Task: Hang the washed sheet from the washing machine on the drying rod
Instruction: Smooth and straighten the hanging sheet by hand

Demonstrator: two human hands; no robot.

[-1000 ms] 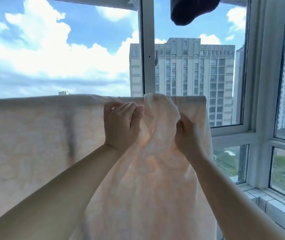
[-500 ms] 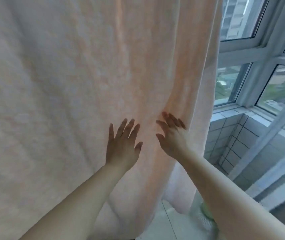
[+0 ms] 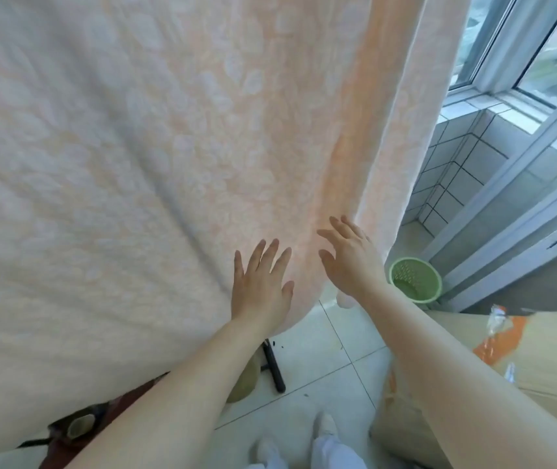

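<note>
The pale peach sheet hangs down in front of me and fills most of the view; the rod that carries it is out of sight above. My left hand lies flat with straight, spread fingers against the cloth near its lower edge. My right hand is beside it, fingers straight, touching the sheet next to a vertical fold by the right hem. Neither hand holds anything.
A green perforated basket stands on the tiled floor right of the sheet. A cardboard box sits at the right. Windows and a tiled sill are behind. A black bar lies on the floor; my feet are below.
A second ago both hands gripped the sheet's top at the rod. They let go and slid down the cloth with flat fingers, and my view tilted down towards the floor.
</note>
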